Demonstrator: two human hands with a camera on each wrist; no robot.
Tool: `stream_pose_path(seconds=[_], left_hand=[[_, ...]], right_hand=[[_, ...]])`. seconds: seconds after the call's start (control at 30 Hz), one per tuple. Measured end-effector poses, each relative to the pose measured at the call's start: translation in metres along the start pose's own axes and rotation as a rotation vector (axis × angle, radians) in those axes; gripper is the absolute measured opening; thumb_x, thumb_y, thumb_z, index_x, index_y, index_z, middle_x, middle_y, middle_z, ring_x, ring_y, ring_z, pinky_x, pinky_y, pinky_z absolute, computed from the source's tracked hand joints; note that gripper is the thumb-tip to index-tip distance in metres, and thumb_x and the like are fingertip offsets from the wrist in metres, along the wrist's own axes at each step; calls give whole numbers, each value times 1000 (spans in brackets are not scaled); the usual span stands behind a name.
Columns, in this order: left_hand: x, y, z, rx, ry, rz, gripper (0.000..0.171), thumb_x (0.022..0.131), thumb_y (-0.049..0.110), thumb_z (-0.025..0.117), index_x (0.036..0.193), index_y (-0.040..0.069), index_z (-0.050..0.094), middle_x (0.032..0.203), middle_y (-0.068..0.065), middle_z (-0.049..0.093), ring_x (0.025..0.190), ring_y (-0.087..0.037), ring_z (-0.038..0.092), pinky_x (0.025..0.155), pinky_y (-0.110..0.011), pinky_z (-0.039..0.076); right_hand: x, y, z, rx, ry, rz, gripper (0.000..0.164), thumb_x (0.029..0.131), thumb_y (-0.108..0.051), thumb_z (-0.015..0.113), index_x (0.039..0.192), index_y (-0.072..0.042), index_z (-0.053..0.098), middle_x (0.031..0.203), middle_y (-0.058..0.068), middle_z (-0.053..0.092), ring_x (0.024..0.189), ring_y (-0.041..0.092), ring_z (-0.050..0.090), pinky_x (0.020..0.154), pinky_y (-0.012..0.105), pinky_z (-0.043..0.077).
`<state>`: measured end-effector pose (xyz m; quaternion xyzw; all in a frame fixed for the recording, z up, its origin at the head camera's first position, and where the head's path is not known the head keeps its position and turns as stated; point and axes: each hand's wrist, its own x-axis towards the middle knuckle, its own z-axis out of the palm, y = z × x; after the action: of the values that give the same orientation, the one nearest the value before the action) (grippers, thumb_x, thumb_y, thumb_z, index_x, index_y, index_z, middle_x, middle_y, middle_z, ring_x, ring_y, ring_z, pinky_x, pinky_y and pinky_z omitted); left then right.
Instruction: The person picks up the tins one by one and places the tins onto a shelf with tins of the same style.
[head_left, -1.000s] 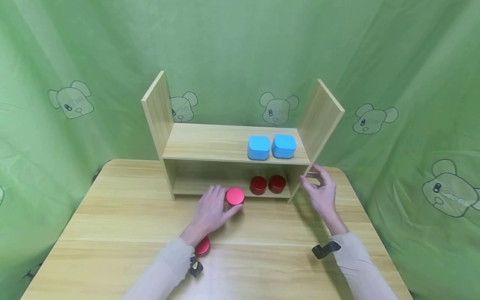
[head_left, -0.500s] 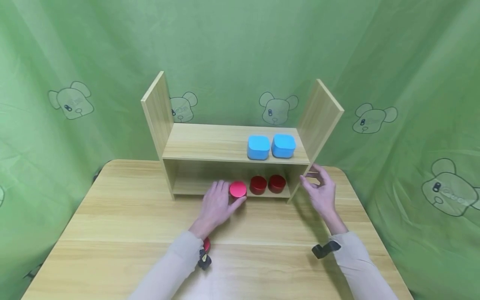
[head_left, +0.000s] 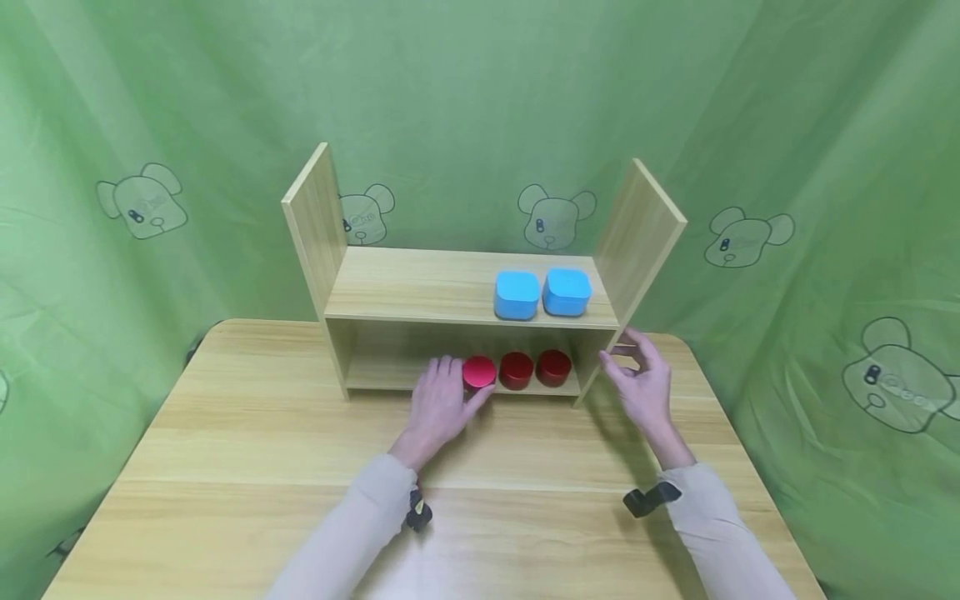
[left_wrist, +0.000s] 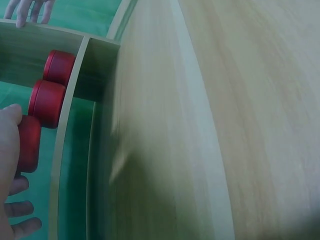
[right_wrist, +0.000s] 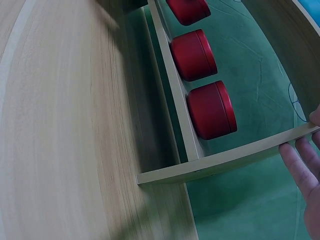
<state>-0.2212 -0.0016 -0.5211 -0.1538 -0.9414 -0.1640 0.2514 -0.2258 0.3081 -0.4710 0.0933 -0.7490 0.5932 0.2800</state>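
In the head view, my left hand (head_left: 437, 404) holds a round red tin (head_left: 479, 372) at the front of the lower board of a wooden shelf (head_left: 405, 283). The thumb lies on the tin's right side and the fingers are on its left. Beside it on that board stand two more red tins, a middle one (head_left: 517, 372) and a right one (head_left: 553, 368). My right hand (head_left: 647, 383) pinches the shelf's right side panel (right_wrist: 240, 154), thumb inside and fingers outside. The left wrist view shows the held tin (left_wrist: 30, 145) close to its neighbour, partly covered by the hand.
Two blue square boxes, a left one (head_left: 517, 296) and a right one (head_left: 567, 292), sit on the upper board's right part. The shelf stands on a wooden table (head_left: 247, 467) before a green curtain (head_left: 450, 100) with printed bear heads.
My left hand has carried the red tin forward and slightly right, from before the shelf onto the lower board. Its forearm now covers another red tin seen earlier on the table. The right hand stays put.
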Motion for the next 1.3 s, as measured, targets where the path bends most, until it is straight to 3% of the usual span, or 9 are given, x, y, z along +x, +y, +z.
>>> stream_pose_path(seconds=[0.77,1.07,1.3], left_hand=[[5,0,11,101,3,-44,61,91,64,73,99,4,68,92,-9,71,85,-24,65,70,-34,59],[6,-1,16,109,32,-39,59,91,65,72,96,6,69,88,-7,70,81,-22,64,65,-31,56],[7,-2,14,92,4,-48,60,92,66,70,100,6,69,91,-7,71,83,-22,65,67,-32,58]], right_hand=[[-1,0,0,-2,4,5,49,85,21,72,132,13,61,109,-16,68,90,-7,68,69,11,60],[-1,1,0,-2,4,-1,50,84,21,71,132,14,60,109,-17,68,90,-7,68,69,11,60],[0,1,-1,-4,-3,3,50,85,20,71,133,13,60,110,-18,69,91,-6,68,69,12,60]])
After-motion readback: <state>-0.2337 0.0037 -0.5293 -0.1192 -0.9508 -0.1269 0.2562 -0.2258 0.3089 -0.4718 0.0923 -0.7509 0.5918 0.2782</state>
